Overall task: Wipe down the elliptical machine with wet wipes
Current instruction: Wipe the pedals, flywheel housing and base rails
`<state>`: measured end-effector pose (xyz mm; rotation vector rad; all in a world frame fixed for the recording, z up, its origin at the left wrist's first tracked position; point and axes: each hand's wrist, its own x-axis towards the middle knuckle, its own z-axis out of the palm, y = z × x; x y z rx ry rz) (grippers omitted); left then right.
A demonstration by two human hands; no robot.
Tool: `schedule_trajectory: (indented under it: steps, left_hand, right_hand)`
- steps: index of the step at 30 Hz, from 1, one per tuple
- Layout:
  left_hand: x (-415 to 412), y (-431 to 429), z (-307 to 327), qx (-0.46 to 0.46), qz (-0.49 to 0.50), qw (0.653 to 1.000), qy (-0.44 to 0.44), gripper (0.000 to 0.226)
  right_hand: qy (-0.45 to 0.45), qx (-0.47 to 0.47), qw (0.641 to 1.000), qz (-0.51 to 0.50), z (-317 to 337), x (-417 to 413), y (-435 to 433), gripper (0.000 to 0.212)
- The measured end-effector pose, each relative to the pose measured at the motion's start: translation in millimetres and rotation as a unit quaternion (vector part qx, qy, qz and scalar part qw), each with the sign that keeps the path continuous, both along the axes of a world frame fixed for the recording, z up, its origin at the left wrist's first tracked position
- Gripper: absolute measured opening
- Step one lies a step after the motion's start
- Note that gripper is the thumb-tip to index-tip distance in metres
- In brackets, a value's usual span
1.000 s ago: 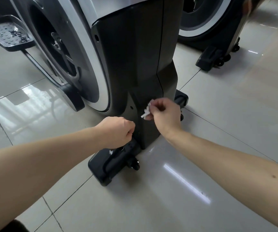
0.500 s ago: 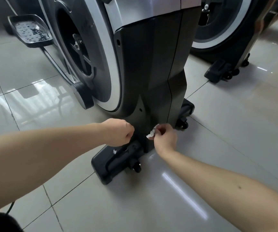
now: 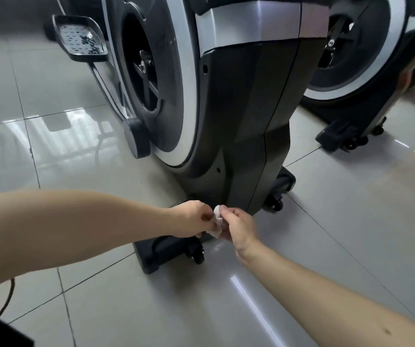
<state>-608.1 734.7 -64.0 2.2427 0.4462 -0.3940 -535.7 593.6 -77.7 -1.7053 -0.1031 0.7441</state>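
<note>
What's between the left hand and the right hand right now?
A crumpled white wet wipe, pinched by the left hand and right hand alike, low in front of the elliptical machine. The head view shows it.

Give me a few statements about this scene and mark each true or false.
1. The left hand and right hand both pinch the wipe. True.
2. The wipe is blue. False: it is white.
3. A second machine stands behind, on the right. True.
4. Carpet covers the ground. False: the floor is glossy tile.
5. The wipe is held low, near the base of the elliptical. True.
</note>
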Motion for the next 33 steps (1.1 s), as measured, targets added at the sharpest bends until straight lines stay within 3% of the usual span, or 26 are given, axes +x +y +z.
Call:
schedule_trajectory:
  steps: [7,11,16,20,22,24,26,29,33]
  left_hand:
    - [1.0,-2.9,-2.0,-0.065,0.103,0.99,-0.064,0.029]
    - [-20.7,-13.8,-27.2,-0.291,0.289,0.9,-0.144,0.023]
    - [-33.8,-22.5,-57.9,-0.3,0.432,0.829,-0.19,0.018]
    - [-30.7,-31.7,-61.8,-0.229,0.442,0.843,-0.206,0.022]
    - [-28.0,-40.9,-55.6,-0.161,0.484,0.829,-0.228,0.027]
    - [-24.3,-49.4,-49.8,-0.111,0.497,0.82,-0.261,0.017]
    - [-20.5,-54.8,-45.8,-0.131,0.461,0.835,-0.27,0.009]
    - [-15.5,-57.8,-42.2,-0.253,0.401,0.839,-0.266,0.018]
    - [-9.8,-57.7,-38.1,-0.238,0.425,0.821,-0.298,0.015]
  right_hand:
    - [-0.102,-0.103,0.988,0.046,-9.0,9.0,-7.4,0.015]
    - [-0.095,-0.068,0.987,0.108,-1.9,17.7,-13.1,0.017]
    - [-0.116,-0.064,0.984,0.121,0.5,21.4,-15.6,0.014]
    - [-0.115,-0.05,0.986,0.11,4.8,25.7,-13.8,0.006]
    - [-0.12,-0.044,0.986,0.104,6.1,24.4,-12.1,0.003]
    - [-0.138,-0.042,0.984,0.103,8.6,22.8,-10.1,0.002]
    - [-0.154,-0.038,0.98,0.117,11.3,22.0,-8.7,0.003]
    - [-0.155,-0.025,0.975,0.158,15.4,21.3,-7.5,0.008]
    - [-0.187,-0.024,0.972,0.143,21.7,22.8,-7.5,0.008]
